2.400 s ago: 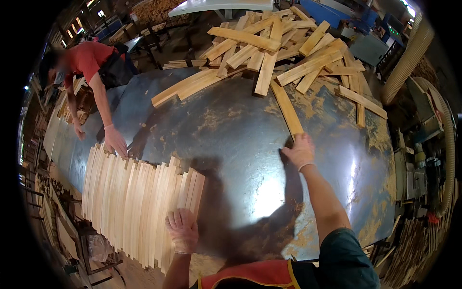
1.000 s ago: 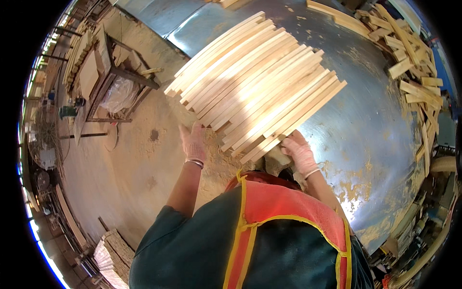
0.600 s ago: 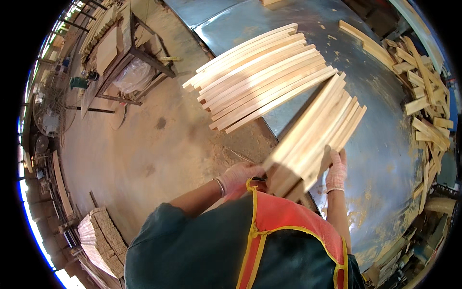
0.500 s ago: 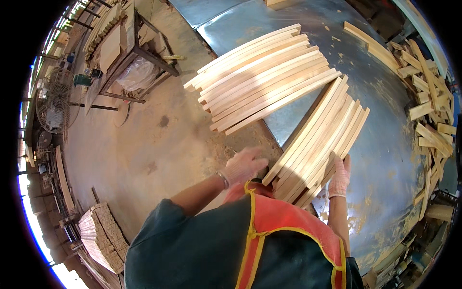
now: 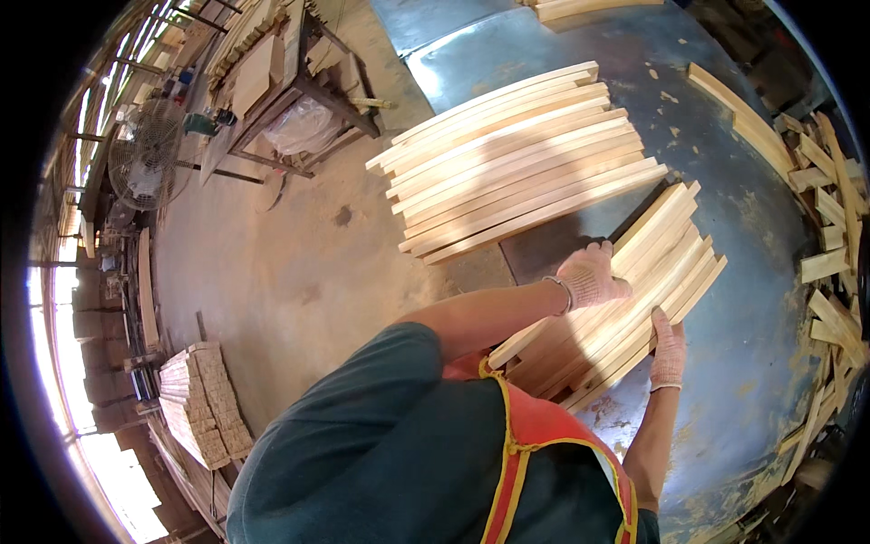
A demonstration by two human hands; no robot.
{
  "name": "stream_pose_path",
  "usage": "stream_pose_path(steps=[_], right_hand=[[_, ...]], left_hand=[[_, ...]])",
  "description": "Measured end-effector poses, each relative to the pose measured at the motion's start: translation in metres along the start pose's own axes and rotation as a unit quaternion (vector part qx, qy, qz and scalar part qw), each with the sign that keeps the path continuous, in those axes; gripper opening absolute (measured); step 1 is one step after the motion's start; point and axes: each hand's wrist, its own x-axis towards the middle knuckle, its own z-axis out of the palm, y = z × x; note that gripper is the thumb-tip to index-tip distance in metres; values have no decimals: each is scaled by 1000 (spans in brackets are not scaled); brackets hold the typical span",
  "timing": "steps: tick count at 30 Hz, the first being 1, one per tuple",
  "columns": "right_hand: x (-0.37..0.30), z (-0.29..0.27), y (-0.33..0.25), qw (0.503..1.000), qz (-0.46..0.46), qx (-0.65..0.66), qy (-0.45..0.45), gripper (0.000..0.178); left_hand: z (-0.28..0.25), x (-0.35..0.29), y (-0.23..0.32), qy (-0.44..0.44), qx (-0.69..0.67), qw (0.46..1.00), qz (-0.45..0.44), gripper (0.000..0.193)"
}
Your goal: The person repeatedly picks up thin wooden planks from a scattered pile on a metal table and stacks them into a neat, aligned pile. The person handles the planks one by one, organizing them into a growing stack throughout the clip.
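Observation:
A row of pale, slightly curved wooden strips [image 5: 625, 299] lies side by side on the metal-topped table, slanting away from my body. My left hand [image 5: 591, 275], in a light knitted glove, has its fingers curled over the left edge of this row, thumb on top. At the opposite edge my right hand [image 5: 668, 352], gloved too, grips the outermost strips. Its fingertips are partly hidden by the wood. Just beyond lies a second, wider row of curved strips [image 5: 517, 168], set at an angle and overhanging the table's left edge. Neither hand touches that one.
Offcuts [image 5: 829, 208] are heaped along the right side of the metal table [image 5: 743, 272]. More strips [image 5: 598, 7] lie at its far end. To the left stand a wooden workbench [image 5: 299, 91], a large fan [image 5: 145, 154] and a stack of wood [image 5: 204, 408] on the floor.
My left hand has swung right and forward from beside the table onto the near row's left edge. My right hand stays at the right edge. The whole view has shifted slightly.

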Motion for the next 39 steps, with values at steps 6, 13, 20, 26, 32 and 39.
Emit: stream_pose_path(steps=[6, 13, 20, 26, 32, 39], right_hand=[[-27, -26, -32, 987, -97, 62, 115, 70], [-137, -21, -170, 877, -393, 63, 268, 57], [-126, 16, -40, 916, -313, 210, 137, 51], [-121, 135, 51, 954, -164, 250, 3, 55], [-106, 140, 69, 883, -105, -430, 157, 64], [-89, 107, 66, 975, -67, 31, 210, 64]], left_hand=[[-31, -26, 67, 56, -26, 992, 108, 100], [-124, -103, 122, 241, -140, 861, 426, 105], [-113, -50, 1, 148, -4, 866, 477, 98], [-97, -9, -134, 78, 512, 780, 353, 86], [-114, -40, -150, 37, 598, 710, 370, 60], [-133, -111, -175, 56, 325, 896, 298, 43]])
